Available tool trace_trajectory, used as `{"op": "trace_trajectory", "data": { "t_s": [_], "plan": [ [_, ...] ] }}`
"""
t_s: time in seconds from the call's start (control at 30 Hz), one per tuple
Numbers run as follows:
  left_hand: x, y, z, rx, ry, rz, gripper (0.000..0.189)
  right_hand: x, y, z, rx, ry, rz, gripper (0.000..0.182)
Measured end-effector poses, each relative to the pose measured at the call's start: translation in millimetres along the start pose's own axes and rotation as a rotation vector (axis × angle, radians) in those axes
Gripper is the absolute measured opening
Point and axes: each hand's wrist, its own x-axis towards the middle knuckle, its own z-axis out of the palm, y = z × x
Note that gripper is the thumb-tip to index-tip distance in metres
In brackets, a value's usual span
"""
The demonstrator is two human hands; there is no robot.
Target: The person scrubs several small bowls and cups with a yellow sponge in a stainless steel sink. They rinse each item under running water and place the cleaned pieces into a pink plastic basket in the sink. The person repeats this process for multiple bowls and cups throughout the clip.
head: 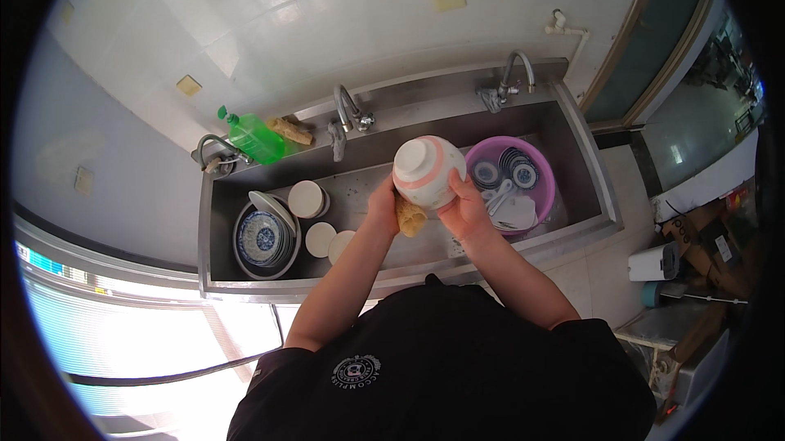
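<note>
Above the middle of a long stainless-steel sink [374,189], a white ceramic bowl [440,180] with pink bands is tipped, its foot ring up and to the left. My right hand [464,211] grips the bowl's right side, thumb on its outer wall. At the lower left of the bowl is my left hand [383,211], with a yellow-brown sponge [411,219] between it and the bowl. The fingers of my left hand are mostly hidden. A pink plastic basin [547,165] at the right holds blue-and-white dishes, white spoons and white plates in water.
At the sink's left, a metal basin [237,260] holds stacked patterned plates [260,238]. White bowls [305,199] and small dishes [320,240] stand beside it. A green detergent bottle [256,137], another sponge [291,131] and a middle faucet [343,107] line the back ledge.
</note>
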Motion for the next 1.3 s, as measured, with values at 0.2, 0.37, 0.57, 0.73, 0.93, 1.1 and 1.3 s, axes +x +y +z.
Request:
{"op": "trace_trajectory", "data": {
  "t_s": [0.2, 0.37, 0.57, 0.73, 0.93, 1.1, 1.3],
  "plan": [
    [10.1, -31.7, -48.4, -0.144, -0.031, -0.147, 0.033, -2.9, 28.8, -19.2, -0.797, -0.158, -0.014, 0.032],
    [2.7, -39.6, -91.7, -0.296, -0.001, -0.288, 0.033, -3.8, 51.0, -41.6, -1.181, -0.291, -0.022, 0.027],
    [-22.6, -39.9, -146.1, -0.522, -0.172, -0.378, 0.036, 16.0, 49.5, -74.5, -1.982, -0.365, -0.003, 0.019],
    [-44.4, -24.9, -197.6, -0.629, -0.115, -0.23, 0.036, 57.0, 34.1, -112.8, -2.287, -0.488, -0.029, 0.017],
    [-86.0, -9.0, -216.5, -0.698, -0.009, 0.02, 0.036, 121.3, 36.8, -155.6, -2.605, -0.444, 0.101, 0.02],
    [-107.7, -4.9, -234.8, -0.656, 0.023, 0.106, 0.036, 159.4, 43.9, -180.3, -2.782, -0.438, 0.098, 0.02],
    [-133.3, 7.2, -263.9, -0.731, 0.064, 0.132, 0.037, 178.5, 62.5, -209.8, -2.794, -0.437, 0.037, 0.018]
  ]
}}
